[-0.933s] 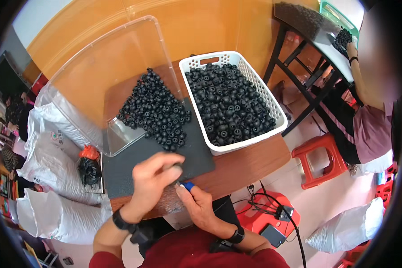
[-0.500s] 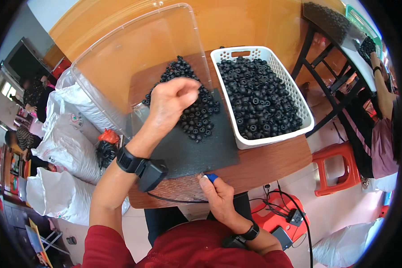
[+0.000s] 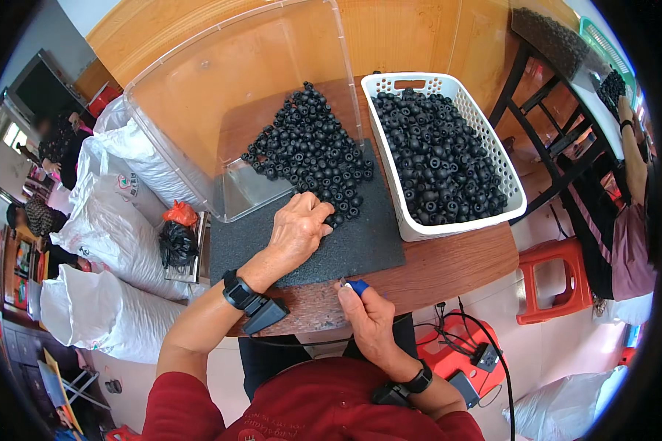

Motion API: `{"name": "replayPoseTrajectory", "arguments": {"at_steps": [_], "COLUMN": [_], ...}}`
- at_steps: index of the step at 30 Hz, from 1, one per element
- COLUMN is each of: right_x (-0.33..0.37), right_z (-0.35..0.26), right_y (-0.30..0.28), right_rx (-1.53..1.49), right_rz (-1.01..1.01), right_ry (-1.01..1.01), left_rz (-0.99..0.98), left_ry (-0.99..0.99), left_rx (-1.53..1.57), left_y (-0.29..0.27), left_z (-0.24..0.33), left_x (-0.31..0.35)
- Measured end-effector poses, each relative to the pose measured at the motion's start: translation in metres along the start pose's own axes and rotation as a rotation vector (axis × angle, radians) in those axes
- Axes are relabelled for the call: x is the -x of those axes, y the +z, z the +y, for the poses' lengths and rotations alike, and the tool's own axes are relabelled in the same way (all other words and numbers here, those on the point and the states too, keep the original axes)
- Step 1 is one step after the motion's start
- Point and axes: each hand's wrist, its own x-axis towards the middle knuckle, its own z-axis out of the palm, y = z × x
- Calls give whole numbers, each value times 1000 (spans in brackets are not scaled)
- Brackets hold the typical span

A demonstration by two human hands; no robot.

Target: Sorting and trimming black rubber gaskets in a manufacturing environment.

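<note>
My left hand [image 3: 296, 234] is down at the near edge of a pile of small round black parts with holes [image 3: 309, 147], fingers closed on one small black part [image 3: 331, 219]. The pile spills from a clear plastic bin lying on its side [image 3: 254, 192] onto a dark grey mat [image 3: 368, 246]. At the table's front edge my right hand [image 3: 373, 323] grips a small tool with a blue handle [image 3: 358, 287]. Its metal tip shows only slightly above the thumb.
A white perforated basket [image 3: 518, 209] heaped with the same parts stands to the right on the wooden table [image 3: 463, 257]. White sacks [image 3: 107, 309] lean at the left. A red stool [image 3: 552, 279], a black cable [image 3: 504, 367] and other people are around.
My left hand has come down from above the pile toward me, to its near edge, and its fingers are now closed there. The right hand has stayed nearly in place with its blue-handled tool.
</note>
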Motion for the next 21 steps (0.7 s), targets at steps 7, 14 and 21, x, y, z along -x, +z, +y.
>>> {"name": "replayPoseTrajectory", "arguments": {"at_steps": [7,14,21], "right_x": [0,-2,-2], "right_z": [0,-4,-1], "right_y": [-1,-1,-2], "right_rx": [16,36,72], "right_rz": [-4,-9,-25], "right_ry": [1,-21,-34], "left_rz": [3,-20,-44], "left_ry": [53,-32,4], "left_rx": [-11,28,29], "left_y": [4,-10,-14], "left_z": [0,4,6], "left_x": [3,23,23]}}
